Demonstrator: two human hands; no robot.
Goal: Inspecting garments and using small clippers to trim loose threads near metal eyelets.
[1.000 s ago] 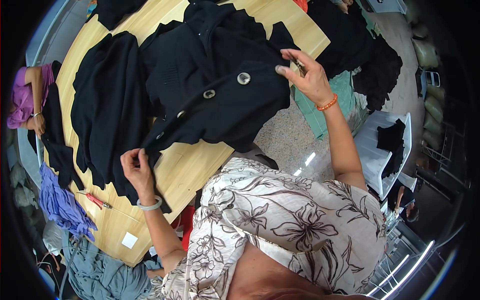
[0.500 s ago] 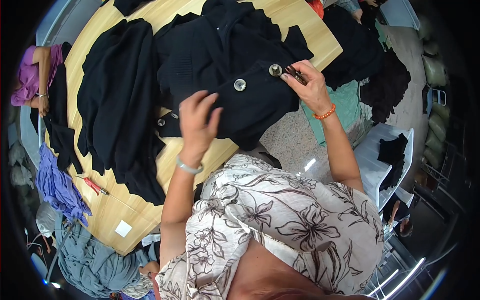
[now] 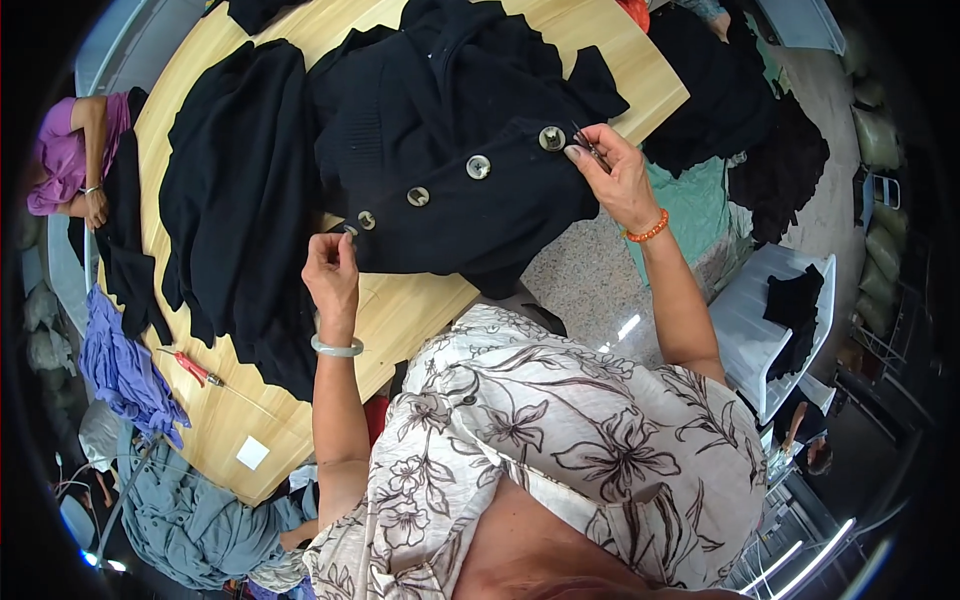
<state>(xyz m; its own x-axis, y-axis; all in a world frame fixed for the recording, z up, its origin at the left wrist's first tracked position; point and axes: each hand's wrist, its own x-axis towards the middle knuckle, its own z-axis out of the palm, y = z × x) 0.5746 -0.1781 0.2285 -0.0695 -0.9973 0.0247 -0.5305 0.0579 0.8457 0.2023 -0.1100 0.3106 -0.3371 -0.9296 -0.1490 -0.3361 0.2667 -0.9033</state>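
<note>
A black knit cardigan [image 3: 400, 130] lies on the table, its button band stretched between my hands. Several large marbled buttons [image 3: 479, 167] run along that band in a slanting row. My left hand [image 3: 331, 275] pinches the band's lower left end, beside the last button. At the other end, my right hand [image 3: 617, 180] is closed around small dark thread snips [image 3: 594, 152], with the thumb at the cloth just beside a button [image 3: 552, 138]. The snips are partly hidden by the fingers, and their tips point up and left.
Another black garment [image 3: 235, 190] is heaped left of the cardigan on the wooden table [image 3: 285, 430]. A red-handled tool [image 3: 195, 369] and a white paper square [image 3: 252, 453] lie near the table's lower left. A co-worker's arm [image 3: 92, 150] is at far left. White bins [image 3: 765, 320] stand right.
My left hand has moved left and down from above the cardigan and now pinches the band's end. Buttons it covered now show. My right hand stays by the upper button with the snips.
</note>
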